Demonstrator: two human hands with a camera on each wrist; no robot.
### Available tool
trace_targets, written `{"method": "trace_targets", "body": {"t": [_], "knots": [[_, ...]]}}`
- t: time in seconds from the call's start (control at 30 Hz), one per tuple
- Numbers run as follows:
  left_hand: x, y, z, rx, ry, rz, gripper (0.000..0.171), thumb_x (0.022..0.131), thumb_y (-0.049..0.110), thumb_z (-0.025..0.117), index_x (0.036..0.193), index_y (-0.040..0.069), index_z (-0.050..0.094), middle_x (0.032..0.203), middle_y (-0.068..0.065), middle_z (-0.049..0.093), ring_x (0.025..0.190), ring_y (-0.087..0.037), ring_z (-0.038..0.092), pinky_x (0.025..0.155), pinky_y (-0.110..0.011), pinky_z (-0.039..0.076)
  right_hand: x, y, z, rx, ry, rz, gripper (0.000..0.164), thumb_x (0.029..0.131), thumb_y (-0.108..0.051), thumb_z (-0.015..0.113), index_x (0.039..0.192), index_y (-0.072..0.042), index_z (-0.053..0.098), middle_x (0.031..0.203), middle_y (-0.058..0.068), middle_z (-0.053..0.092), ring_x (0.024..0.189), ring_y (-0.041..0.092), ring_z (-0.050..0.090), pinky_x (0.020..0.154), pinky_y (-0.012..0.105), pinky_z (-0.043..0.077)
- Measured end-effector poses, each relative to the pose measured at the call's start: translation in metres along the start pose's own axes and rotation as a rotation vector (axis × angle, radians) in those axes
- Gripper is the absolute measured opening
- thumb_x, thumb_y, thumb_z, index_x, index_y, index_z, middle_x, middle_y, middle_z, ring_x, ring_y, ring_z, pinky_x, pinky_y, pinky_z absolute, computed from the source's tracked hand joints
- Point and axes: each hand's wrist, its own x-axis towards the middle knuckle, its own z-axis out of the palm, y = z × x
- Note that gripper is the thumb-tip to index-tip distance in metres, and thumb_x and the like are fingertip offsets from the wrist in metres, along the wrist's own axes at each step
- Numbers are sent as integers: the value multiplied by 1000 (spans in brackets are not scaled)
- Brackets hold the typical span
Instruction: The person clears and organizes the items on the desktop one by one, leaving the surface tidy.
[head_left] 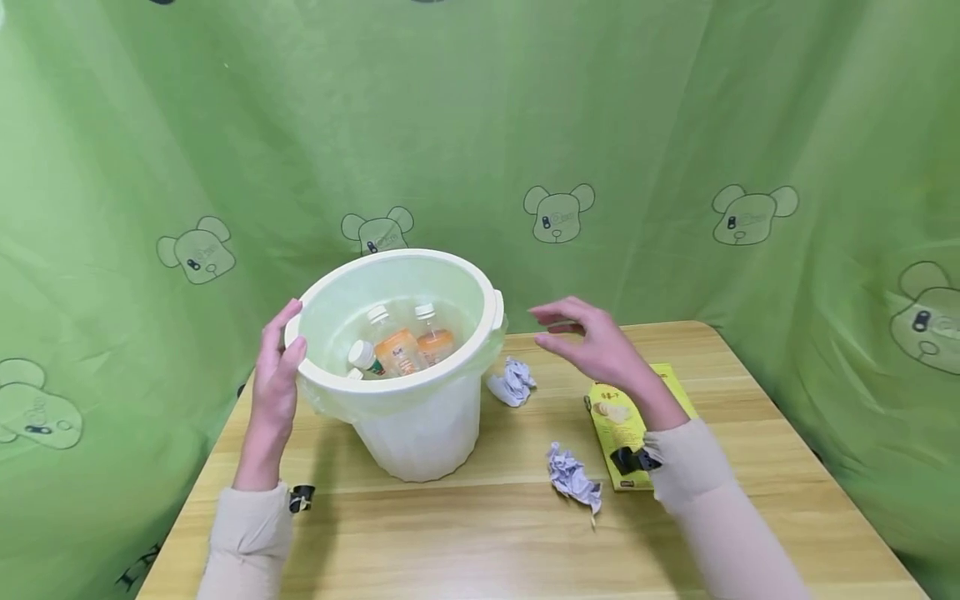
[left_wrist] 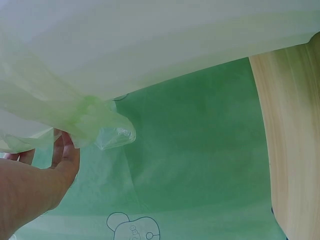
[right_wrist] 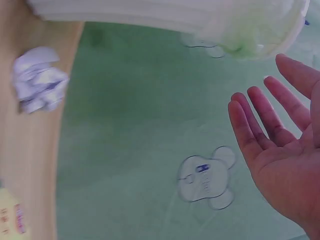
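A white trash bin [head_left: 427, 433] lined with a thin pale-green bag [head_left: 330, 404] stands on the wooden table, its mouth leaning a little to the left. Inside lie several plastic bottles [head_left: 401, 350] with white caps, some with orange labels. My left hand [head_left: 276, 375] grips the left side of the rim, fingers and thumb at the lined edge; in the left wrist view the bag partly covers the fingers [left_wrist: 67, 155]. Off to the bin's right, my right hand [head_left: 596, 342] hovers in the air, fingers loosely bent and holding nothing. Its palm [right_wrist: 285, 170] faces the bin.
One crumpled paper ball [head_left: 513, 383] lies just right of the bin, and another crumpled paper [head_left: 573, 482] is nearer the front. A yellow packet [head_left: 618, 425] rests under the right forearm. Green curtain [head_left: 637, 108] with bear drawings surrounds the wooden table [head_left: 420, 542].
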Motion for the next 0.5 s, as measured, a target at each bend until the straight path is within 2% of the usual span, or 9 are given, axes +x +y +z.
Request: {"method": "trace_targets", "body": {"t": [0.23,0.5], "knots": [[1,0,-2,-2,-1,12,59,98,26,52,156,13,45,166,2,33,152,-18,29,127,-40,31,-26,29,8,-43,-21,-1,42,97,-19,73,136,-5,65,132,15,65,121,38,64,106,53,54],[-1,-1,-2,0,-12,9,58,99,26,52,156,15,44,166,3,32,151,-19,30,119,-23,39,-56,52,11,-86,-37,11,39,99,-19,70,135,-5,65,130,15,66,119,39,65,102,55,55]]}}
